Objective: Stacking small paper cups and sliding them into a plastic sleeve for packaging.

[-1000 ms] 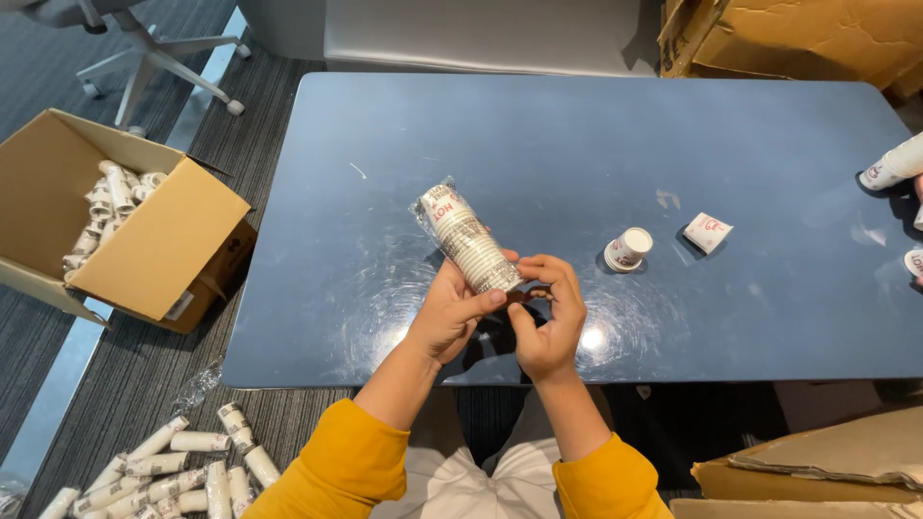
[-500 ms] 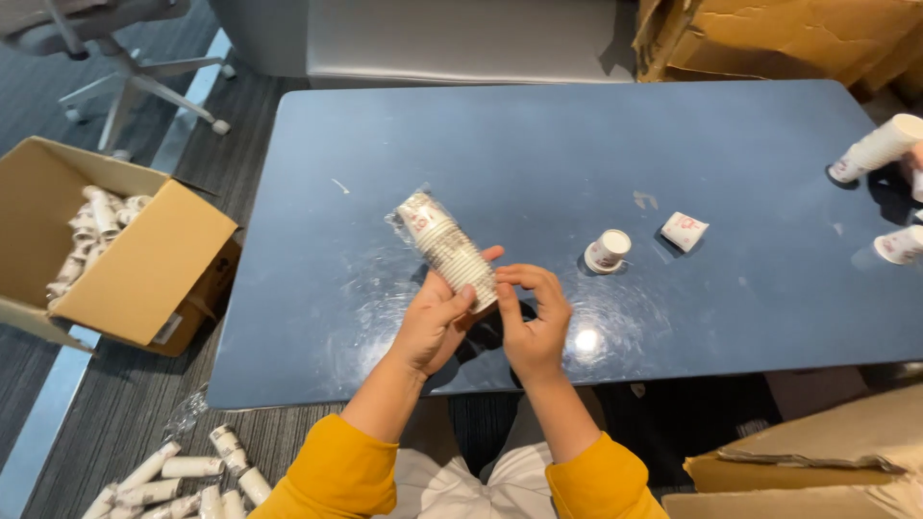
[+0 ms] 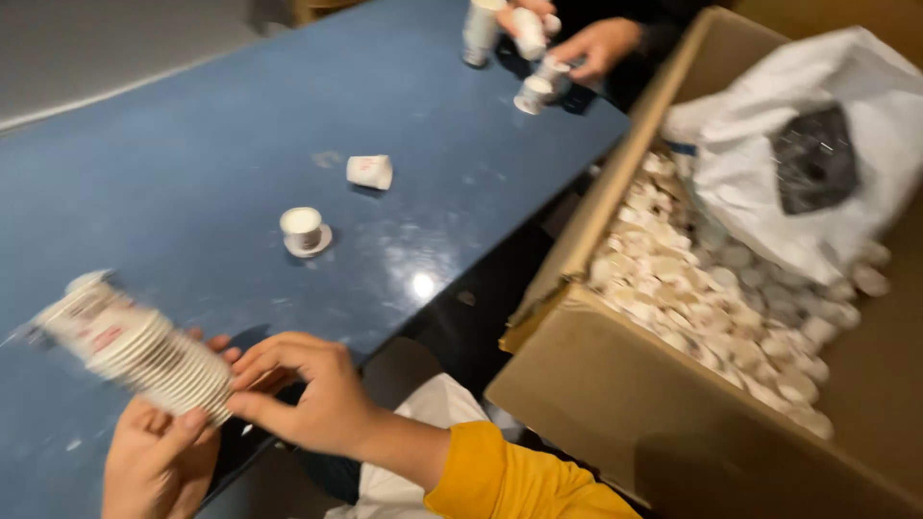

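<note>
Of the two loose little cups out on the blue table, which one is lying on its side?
The farther small white cup, toward the table's middle, lies tipped on its side. The nearer cup stands upright on a round lid, closer to the hands.

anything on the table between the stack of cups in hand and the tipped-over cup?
Head view: one upright cup on a lid sits between the cup stack and the tipped cup; otherwise bare blue table.
</note>
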